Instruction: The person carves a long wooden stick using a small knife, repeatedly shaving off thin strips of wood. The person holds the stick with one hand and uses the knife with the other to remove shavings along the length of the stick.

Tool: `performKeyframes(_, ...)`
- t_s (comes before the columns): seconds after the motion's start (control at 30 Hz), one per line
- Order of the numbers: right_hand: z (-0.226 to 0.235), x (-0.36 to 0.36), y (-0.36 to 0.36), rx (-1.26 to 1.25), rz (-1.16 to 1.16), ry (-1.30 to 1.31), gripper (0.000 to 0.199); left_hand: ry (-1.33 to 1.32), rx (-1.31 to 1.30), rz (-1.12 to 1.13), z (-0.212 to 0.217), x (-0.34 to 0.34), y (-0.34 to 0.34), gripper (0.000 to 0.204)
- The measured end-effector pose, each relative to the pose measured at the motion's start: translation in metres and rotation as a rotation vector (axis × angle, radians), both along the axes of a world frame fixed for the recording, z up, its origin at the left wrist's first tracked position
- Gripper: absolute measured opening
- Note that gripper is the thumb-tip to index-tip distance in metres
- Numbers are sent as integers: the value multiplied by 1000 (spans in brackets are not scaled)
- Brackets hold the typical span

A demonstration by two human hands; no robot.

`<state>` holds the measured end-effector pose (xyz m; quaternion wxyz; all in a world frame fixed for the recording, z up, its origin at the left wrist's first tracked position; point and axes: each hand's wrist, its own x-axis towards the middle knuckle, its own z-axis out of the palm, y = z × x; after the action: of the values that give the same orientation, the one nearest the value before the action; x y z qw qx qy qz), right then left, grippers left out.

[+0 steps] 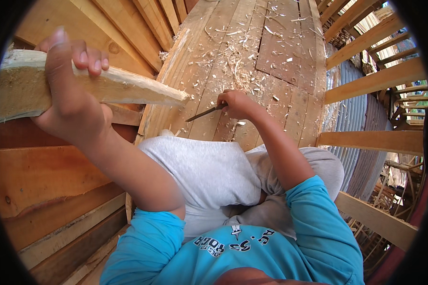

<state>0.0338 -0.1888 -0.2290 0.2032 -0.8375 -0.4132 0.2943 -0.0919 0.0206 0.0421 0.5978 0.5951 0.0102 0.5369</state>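
Observation:
My left hand point(76, 90) is wrapped round a long pale piece of wood point(133, 88), raised at the left, with its thumb and fingertips showing over the upper edge. The wood narrows to a rough, whittled end near the middle of the view. My right hand point(238, 104) is closed round the handle of a knife point(207, 113), low over the plank floor. Its dark, narrow blade points left and slightly toward me, apart from the wood. Most of the handle is hidden in my fist.
Curled wood shavings point(235, 59) and chips lie scattered over the plank floor point(290, 114). A plank wall point(52, 175) stands close on my left. Along the right run wooden rails point(371, 139), with corrugated metal sheets point(354, 118) beyond them. My legs point(204, 166) are folded in front of me.

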Motion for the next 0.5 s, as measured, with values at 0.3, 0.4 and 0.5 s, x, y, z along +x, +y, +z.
performKeyframes(0.3, -23, -17, 15, 78, -396, -99, 15, -23, -5, -8, 2, -2, -1, 9)
performKeyframes(0.4, -6, 6, -2, 101, -622, -351, 13, -26, -9, -16, 1, -3, 3, 9)
performKeyframes(0.5, 11, 19, -14, 147, -467, -297, 13, -20, -16, -12, 2, -5, 5, 10)
